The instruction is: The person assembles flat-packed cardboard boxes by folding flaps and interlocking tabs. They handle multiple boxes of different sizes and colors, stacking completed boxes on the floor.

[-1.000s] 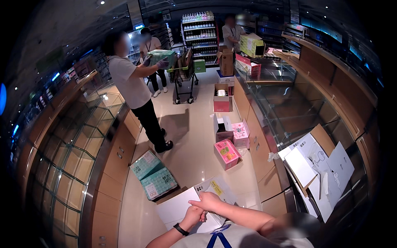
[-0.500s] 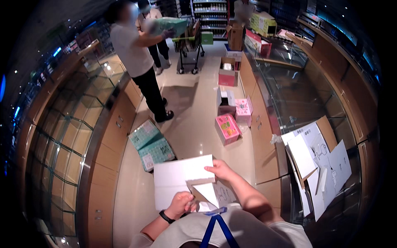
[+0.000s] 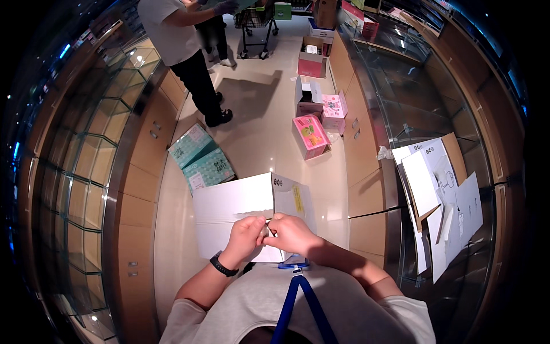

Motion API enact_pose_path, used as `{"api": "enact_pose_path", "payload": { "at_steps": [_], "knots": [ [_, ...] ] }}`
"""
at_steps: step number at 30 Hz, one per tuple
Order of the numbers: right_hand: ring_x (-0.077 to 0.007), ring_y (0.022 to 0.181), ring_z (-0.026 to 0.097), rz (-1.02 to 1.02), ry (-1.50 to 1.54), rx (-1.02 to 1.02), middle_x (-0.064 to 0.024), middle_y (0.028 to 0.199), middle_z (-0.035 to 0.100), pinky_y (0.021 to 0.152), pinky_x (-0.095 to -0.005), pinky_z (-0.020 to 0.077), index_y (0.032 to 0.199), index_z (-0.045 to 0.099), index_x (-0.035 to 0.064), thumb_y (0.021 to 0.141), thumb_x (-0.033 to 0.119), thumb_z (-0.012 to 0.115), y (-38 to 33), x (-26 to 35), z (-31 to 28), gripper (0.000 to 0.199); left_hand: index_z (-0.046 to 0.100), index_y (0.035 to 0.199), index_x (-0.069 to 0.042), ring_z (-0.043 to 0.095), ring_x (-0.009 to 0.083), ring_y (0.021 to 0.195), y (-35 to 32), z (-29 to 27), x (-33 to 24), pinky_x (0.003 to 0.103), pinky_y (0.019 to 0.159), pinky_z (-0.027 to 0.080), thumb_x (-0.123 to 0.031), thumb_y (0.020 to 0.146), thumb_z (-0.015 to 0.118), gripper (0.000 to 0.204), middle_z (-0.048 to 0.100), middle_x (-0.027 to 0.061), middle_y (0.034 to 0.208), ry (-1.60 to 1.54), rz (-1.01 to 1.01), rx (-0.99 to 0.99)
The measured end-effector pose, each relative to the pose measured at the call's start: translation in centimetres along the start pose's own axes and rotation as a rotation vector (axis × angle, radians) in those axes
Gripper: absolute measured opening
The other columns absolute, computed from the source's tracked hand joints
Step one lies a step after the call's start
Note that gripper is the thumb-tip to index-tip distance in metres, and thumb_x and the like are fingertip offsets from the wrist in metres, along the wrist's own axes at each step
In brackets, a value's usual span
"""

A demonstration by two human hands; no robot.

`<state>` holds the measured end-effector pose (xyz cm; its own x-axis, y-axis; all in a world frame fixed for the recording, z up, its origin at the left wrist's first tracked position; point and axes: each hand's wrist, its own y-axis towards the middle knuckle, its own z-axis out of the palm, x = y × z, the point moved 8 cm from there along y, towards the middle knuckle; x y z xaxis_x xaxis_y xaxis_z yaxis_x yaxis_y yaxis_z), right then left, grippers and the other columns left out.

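Note:
A white cardboard carton (image 3: pixel 235 198) is in front of my body, with a fold or corner running down its middle. Its right-hand panel carries small dark symbols and a yellow label (image 3: pixel 298 198). A ragged, torn-looking edge shows just above my hands. My left hand (image 3: pixel 245 236), with a black band on the wrist, is closed on the cardboard at that edge. Right beside it, my right hand (image 3: pixel 288 234) pinches the same area, fingertips nearly touching the left ones. The exact bit between the fingers is partly hidden.
Teal patterned boxes (image 3: pixel 203 163) stand on the floor ahead left; pink boxes (image 3: pixel 311 136) stand ahead right. Glass-shelved cabinets (image 3: pixel 86 221) line the left side. Flattened white cardboard (image 3: pixel 447 200) lies on the right counter. A person (image 3: pixel 195 69) stands near a shopping cart (image 3: pixel 255 26).
My right hand has moved from the cardboard's upper right edge down beside my left hand. The cardboard has turned, showing its labelled side panel. The view has tilted downward.

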<state>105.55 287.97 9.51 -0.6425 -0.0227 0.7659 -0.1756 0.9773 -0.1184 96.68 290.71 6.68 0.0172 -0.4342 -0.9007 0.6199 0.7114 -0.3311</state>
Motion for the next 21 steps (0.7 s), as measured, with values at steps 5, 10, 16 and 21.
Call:
{"api": "enact_pose_path", "payload": {
  "at_steps": [5,10,16,21],
  "knots": [
    [-0.0283,0.056,0.053,-0.187,0.273,0.034,-0.0166,0.063,0.053,0.053,-0.0378,0.0406,0.06,0.053,-0.0019,0.073,0.019,0.064,-0.3,-0.7,-0.2,0.027,0.049,0.058,-0.007,0.039,0.0036,0.045,-1.3,0.0,-0.9,0.019,0.043,0.032,-0.026,0.092,0.048,0.039,0.046,-0.0033,0.05,0.244,-0.065,0.119],
    [-0.0111,0.058,0.053,0.091,0.59,0.004,-0.009,0.065,0.058,0.053,-0.0268,0.0425,0.072,0.063,-0.0008,0.077,0.022,0.066,-1.6,-10.1,-0.1,0.023,0.049,0.056,-0.005,0.039,0.0052,0.04,-5.5,-4.0,-3.2,0.021,0.04,0.033,-0.024,0.089,0.052,0.038,0.046,-0.0015,0.047,0.056,-0.035,0.113],
    [-0.0088,0.076,0.058,0.409,0.748,-0.151,-0.0025,0.085,0.064,0.067,-0.0252,0.0477,0.093,0.063,-0.0029,0.085,0.012,0.057,-5.1,-17.9,-4.3,0.019,0.043,0.047,-0.006,0.039,0.0072,0.037,-9.0,-8.8,-5.5,0.022,0.037,0.032,-0.021,0.087,0.052,0.044,0.043,0.0013,0.042,0.029,0.071,0.063],
    [-0.0423,0.067,0.055,0.544,-0.114,-0.661,-0.0261,0.071,0.057,0.062,-0.0419,0.045,0.076,0.054,-0.0026,0.084,0.034,0.054,-3.7,-14.6,-5.1,0.037,0.041,0.047,-0.003,0.04,0.0101,0.036,-7.3,-2.8,-7.3,0.024,0.036,0.029,-0.018,0.082,0.057,0.041,0.046,0.0045,0.044,0.453,0.027,0.171]
  ]
}}
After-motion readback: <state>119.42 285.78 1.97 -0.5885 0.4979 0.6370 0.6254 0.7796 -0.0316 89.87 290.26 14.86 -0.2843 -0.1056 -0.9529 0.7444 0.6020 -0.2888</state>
